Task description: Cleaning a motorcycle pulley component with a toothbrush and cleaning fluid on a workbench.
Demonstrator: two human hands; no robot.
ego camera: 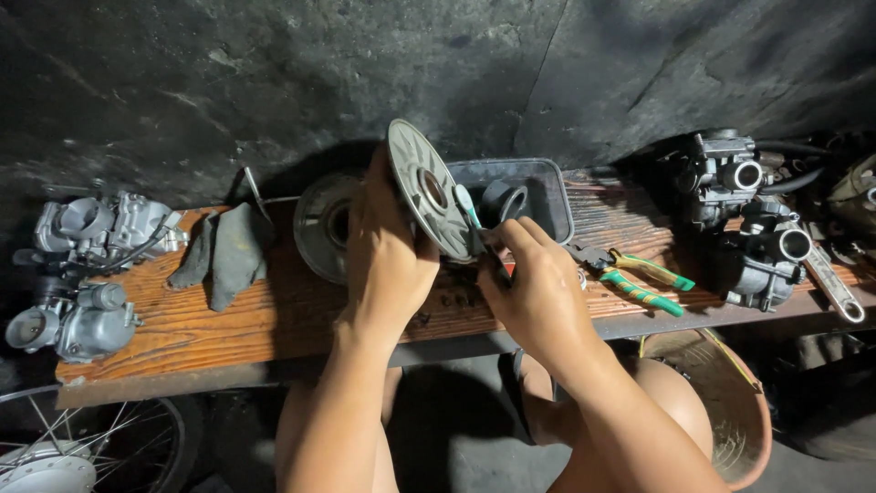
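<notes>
My left hand [388, 251] grips a round grey metal disc with radial fins [429, 192], held on edge above a wooden plank bench [274, 310]. My right hand [534, 283] holds a small tool with a pale teal handle [467, 206], its tip at the disc's central hub. A second round metal part [321, 224] stands behind my left hand, partly hidden.
A dark plastic tray [538, 187] holding a black ring sits behind the disc. Green-handled pliers [639, 278] lie to the right. Carburetors sit at the left [91, 237] and the right [739, 210]. A grey rag [228, 251], a wrench [835, 288], a spoked wheel [73, 447] and a bowl [730, 402] are nearby.
</notes>
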